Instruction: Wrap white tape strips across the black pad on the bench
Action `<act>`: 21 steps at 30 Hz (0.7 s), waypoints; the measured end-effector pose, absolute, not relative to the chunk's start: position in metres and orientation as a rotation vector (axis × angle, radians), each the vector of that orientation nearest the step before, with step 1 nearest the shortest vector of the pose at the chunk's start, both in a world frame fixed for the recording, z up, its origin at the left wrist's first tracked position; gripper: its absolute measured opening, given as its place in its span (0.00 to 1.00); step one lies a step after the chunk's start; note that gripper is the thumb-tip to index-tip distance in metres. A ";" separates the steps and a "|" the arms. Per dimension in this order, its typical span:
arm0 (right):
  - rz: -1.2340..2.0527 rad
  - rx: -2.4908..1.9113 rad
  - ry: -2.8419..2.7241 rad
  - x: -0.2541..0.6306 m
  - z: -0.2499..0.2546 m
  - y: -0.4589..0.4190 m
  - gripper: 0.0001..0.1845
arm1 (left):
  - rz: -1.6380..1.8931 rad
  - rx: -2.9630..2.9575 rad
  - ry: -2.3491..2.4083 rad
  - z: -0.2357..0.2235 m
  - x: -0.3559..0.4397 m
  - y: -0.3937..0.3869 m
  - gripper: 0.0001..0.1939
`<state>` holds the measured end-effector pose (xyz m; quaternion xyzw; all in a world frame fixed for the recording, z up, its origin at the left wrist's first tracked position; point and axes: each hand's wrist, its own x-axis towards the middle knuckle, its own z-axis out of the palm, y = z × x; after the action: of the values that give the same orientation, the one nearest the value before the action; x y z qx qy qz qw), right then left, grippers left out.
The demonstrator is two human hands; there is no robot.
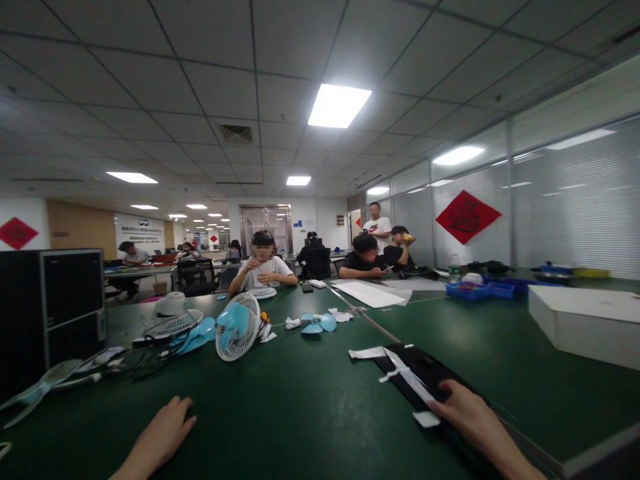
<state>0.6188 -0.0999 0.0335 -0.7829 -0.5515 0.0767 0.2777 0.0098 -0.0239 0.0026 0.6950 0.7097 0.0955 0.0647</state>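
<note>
My left hand (163,430) is over the green table (310,413) at lower left, fingers loosely bent, thumb apart, nothing in it. At lower right my right hand (470,413) reaches onto a flat black item (425,367), its exact kind unclear. The thumb touches the end of a white strip (407,375) lying across it, while the index finger is stretched out apart from the thumb. Another white piece (427,419) lies just below the thumb. Nearest my left hand, a white fan grille with blue blades (237,327) stands tilted on the table.
Left are a black computer tower (75,300), loose fan blades (45,387), and cables. Mid-table lies a blue fan blade (320,323). A white box (585,320) and blue trays (477,289) stand right. A person (265,267) sits across; others sit or stand beyond.
</note>
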 end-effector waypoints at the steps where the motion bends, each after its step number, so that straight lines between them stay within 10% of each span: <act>1: 0.225 -2.100 -1.488 0.617 0.034 -0.100 0.29 | 0.298 2.104 2.139 0.002 0.010 -0.023 0.29; 21: 0.110 -2.237 -1.601 0.612 0.043 -0.106 0.16 | 0.354 2.139 2.108 -0.009 0.004 -0.016 0.30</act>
<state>0.6115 -0.1063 0.0429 -0.7972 -0.5707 0.0393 0.1930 0.0040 -0.0156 -0.0093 0.7061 0.6959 0.1169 0.0589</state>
